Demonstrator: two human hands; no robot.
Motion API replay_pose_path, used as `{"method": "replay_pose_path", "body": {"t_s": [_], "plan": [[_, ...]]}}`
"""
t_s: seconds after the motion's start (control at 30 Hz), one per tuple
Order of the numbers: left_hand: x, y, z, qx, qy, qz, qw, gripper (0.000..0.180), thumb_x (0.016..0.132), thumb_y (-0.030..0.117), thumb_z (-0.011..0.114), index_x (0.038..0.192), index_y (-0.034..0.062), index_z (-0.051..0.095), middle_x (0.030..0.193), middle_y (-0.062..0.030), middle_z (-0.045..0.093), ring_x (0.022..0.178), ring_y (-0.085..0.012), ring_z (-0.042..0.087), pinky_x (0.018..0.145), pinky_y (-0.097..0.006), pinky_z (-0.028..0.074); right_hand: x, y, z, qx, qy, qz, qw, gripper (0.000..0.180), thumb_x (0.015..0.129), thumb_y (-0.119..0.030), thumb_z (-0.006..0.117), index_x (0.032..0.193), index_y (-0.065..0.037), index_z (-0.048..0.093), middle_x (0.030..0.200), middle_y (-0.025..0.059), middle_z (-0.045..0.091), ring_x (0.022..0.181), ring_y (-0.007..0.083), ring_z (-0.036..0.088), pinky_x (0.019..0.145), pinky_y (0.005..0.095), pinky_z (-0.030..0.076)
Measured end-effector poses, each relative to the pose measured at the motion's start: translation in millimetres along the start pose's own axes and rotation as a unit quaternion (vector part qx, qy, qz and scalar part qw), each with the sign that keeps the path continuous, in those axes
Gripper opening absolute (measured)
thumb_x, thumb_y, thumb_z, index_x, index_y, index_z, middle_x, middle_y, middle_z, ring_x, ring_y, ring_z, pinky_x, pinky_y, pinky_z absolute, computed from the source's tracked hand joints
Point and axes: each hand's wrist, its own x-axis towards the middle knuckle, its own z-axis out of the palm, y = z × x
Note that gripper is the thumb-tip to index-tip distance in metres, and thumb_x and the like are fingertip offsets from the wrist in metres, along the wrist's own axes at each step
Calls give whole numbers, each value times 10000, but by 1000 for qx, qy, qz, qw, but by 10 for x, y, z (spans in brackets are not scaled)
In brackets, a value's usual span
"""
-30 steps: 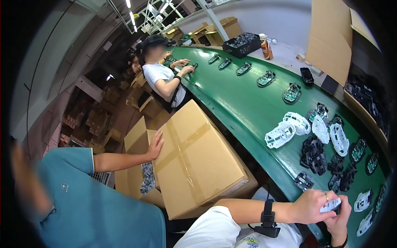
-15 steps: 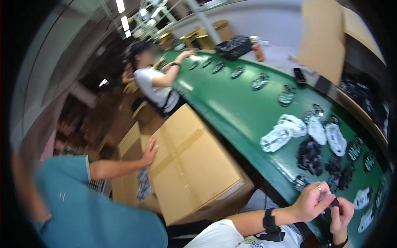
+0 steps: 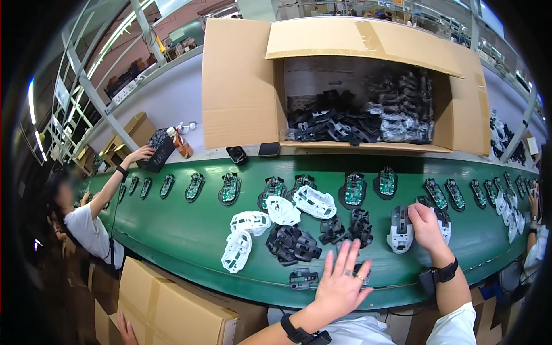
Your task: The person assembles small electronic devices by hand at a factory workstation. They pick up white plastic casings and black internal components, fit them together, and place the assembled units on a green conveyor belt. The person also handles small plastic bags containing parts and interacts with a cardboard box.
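View swung round: both hands were up by chest, now out over green belt [image 3: 172, 241].

Left hand [image 3: 340, 286] spread flat, fingers wide, above small black plastic frame [image 3: 303, 279] at 9 o'clock.

Right hand [image 3: 426, 225] grips white-and-black mouse shell [image 3: 399, 230].

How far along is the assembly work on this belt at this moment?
Done: one white and black mouse body sits closed up on the green belt.

In hand: the right hand rests beside it; the left hand spreads open over loose black parts.

Left: several white shells lie empty, many circuit-board bases are uncovered, and the cardboard box holds more black parts.
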Motion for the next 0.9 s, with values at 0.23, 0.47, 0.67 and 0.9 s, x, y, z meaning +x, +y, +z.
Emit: {"method": "replay_pose_path", "body": {"t_s": [0.23,0.47,0.67,0.9], "plan": [[-515,-355,-107,31,-20,-108,993,751,868,526,698,1530,261,462,1657,-295,122,1513,-547,76,1095,-769,146,-213,-814,98,-137,-5,-219,966,625,819,-368,756,1316,-27,591,1406,292,510,1252,478,522,1020,518,448],[-382,-583,-305,-12,47,-132,990,1021,734,523,793,1592,196,346,1673,-291,31,1535,-524,13,1132,-744,150,-427,-943,702,-245,-208,-288,902,1064,665,-776,734,1472,-126,496,1617,357,173,1468,610,143,1138,716,185],[-613,-697,-132,-26,129,-126,983,781,795,389,760,1494,159,497,1666,-282,110,1555,-466,56,1196,-654,156,-673,-1286,966,-161,-249,-391,871,645,911,-357,707,1480,-120,517,1589,310,274,1425,571,255,1143,680,259],[-586,-1198,-440,50,181,-154,970,642,775,299,790,1384,212,606,1578,-285,349,1473,-495,292,1186,-590,274,-264,-1486,1698,-56,-201,-423,882,581,664,-198,848,1213,-105,681,1536,280,364,1391,558,329,1137,649,311]]}}
